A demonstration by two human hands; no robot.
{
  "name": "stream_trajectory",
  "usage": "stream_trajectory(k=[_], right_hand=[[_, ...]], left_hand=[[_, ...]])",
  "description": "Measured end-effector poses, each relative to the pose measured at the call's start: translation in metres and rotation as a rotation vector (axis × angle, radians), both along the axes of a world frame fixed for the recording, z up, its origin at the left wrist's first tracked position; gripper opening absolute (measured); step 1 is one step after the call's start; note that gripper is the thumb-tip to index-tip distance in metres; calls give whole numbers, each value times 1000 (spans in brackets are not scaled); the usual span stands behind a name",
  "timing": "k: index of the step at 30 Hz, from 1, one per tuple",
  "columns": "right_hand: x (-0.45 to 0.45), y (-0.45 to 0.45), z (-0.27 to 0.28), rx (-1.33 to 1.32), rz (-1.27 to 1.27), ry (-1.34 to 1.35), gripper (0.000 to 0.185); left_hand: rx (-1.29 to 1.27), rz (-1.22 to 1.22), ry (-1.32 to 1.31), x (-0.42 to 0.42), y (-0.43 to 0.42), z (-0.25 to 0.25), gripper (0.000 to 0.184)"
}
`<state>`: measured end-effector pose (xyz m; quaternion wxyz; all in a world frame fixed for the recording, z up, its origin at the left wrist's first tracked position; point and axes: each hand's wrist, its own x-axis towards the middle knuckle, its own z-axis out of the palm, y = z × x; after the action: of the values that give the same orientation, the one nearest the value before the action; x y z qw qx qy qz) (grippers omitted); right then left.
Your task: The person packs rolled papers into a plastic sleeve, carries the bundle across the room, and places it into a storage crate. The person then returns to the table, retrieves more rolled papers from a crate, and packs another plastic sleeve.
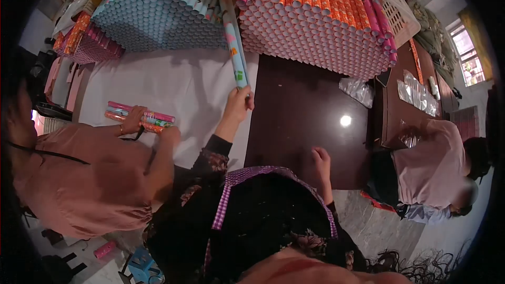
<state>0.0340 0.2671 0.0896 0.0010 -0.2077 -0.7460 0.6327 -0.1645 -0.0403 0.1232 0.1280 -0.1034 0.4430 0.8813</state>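
Observation:
My left hand (239, 104) is closed around the lower end of light blue patterned wrapping paper rolls (236, 60). They reach up and away from it, between two big stacks. My right hand (322, 164) is over the near edge of the dark brown table (300, 121), its fingers loosely bent and apart, holding nothing I can see. Ahead on the left is the stack of light blue rolls (158, 23), open ends facing me. Orange and pink rolls form the other stack (321, 31) on the right.
At my left, a person (89, 179) handles pink and orange rolls (139, 117) over a white cloth (205, 73). Another person (428, 158) works at the right near clear plastic bags (418, 92). A clear bag (357, 92) also lies on the dark table. A blue stool (143, 267) stands below.

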Motion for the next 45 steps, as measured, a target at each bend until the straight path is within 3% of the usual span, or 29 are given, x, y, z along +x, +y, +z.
stream_trajectory(k=[2, 4, 6, 8, 10, 11, 12, 14, 15, 17, 18, 20, 22, 27, 31, 34, 36, 37, 39, 45], right_hand=[[-47, -38, 1, -285, 172, -120, 28], [-91, -68, -11, -308, 462, -47, 35], [-125, -109, 4, -661, 510, -159, 46], [-165, -134, -10, -566, 742, -218, 57], [-166, -159, 28, -784, 623, -236, 55], [-167, -167, 45, -816, 587, -263, 45], [-165, -167, 46, -815, 586, -260, 45], [-159, -167, 47, -483, 649, -170, 37], [-152, -161, 49, -496, 675, -119, 35], [-138, -144, 52, -438, 700, -108, 34], [-129, -136, 52, -387, 730, -104, 34], [-110, -119, 49, -331, 697, -29, 33], [-93, -100, 64, -428, 795, -160, 37], [-52, -81, 67, -479, 860, -254, 38], [-34, -71, 67, -527, 874, -228, 37], [-30, -72, 72, -362, 798, -222, 38], [-32, -72, 76, 68, 761, -239, 38], [-33, -69, 75, 67, 750, -233, 38], [-33, -58, 67, 349, 815, -182, 35], [-28, -35, 25, 498, 942, -172, 33]], left_hand=[[36, -17, -83, 51, 20, -7, 15], [106, -60, -4, 95, 34, -14, 14], [145, -91, -16, 128, 41, -13, 15], [163, -136, -5, 150, 45, -26, 16], [172, -113, -70, 163, 53, -28, 10], [144, -160, -50, 164, 52, -43, 13], [145, -161, -48, 164, 52, -44, 13], [-40, -287, 51, 163, 51, -47, 18], [-36, -290, 53, 158, 48, -47, 18], [-332, -798, 86, 137, 35, -41, 29], [-434, -845, 112, 125, 28, -29, 41], [-178, -678, 148, 107, 15, -36, 47], [42, -476, 246, 86, 15, -16, 50], [474, -232, 222, 31, 9, 34, 22], [411, 5, 212, 6, 2, 58, 27], [276, 101, 200, 1, 5, 62, 28], [187, 277, 115, 1, 9, 57, 28], [149, 295, 82, 3, 7, 55, 27], [121, 379, -28, 4, 2, 46, 25], [160, 506, -175, 20, -8, -17, 20]])
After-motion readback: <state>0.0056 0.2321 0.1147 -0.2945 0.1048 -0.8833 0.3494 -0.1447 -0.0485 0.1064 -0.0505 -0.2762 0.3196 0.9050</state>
